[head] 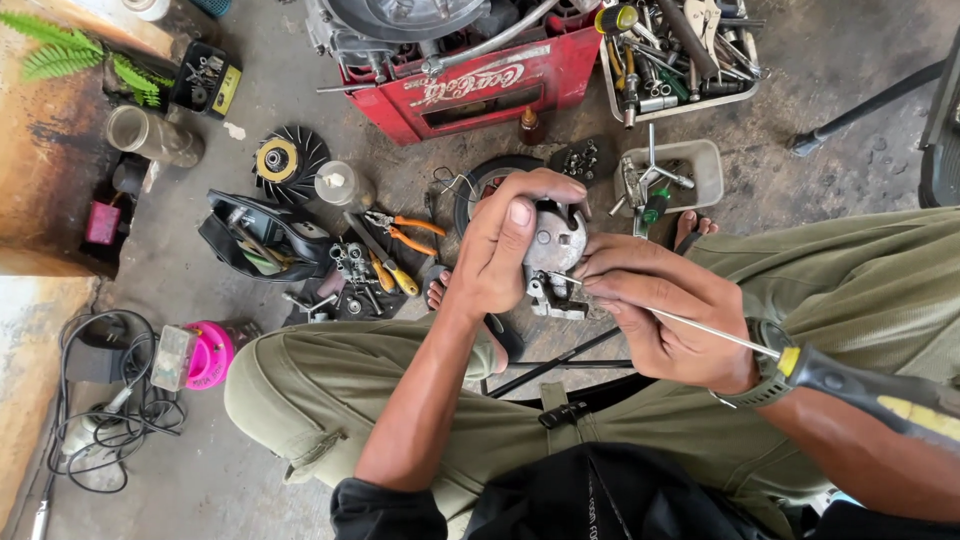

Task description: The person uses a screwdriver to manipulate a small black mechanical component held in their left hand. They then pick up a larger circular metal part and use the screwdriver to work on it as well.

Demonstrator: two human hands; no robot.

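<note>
My left hand (505, 245) grips a small grey metal engine part (553, 262) from its left side, thumb on top. My right hand (665, 315) pinches the thin steel shaft of a long screwdriver (700, 327), whose tip meets the part's lower edge. The screwdriver's black and yellow handle (880, 395) lies back over my right forearm. Both hands work above my knees, in olive trousers, over a concrete floor.
A red plastic crate (480, 85) holding an engine stands ahead. A white tray of tools (680, 50) and a smaller tray (680, 170) sit to its right. Orange pliers (410, 232), a black fan wheel (285, 160), a pink round box (205, 355) and cables (100, 420) lie left.
</note>
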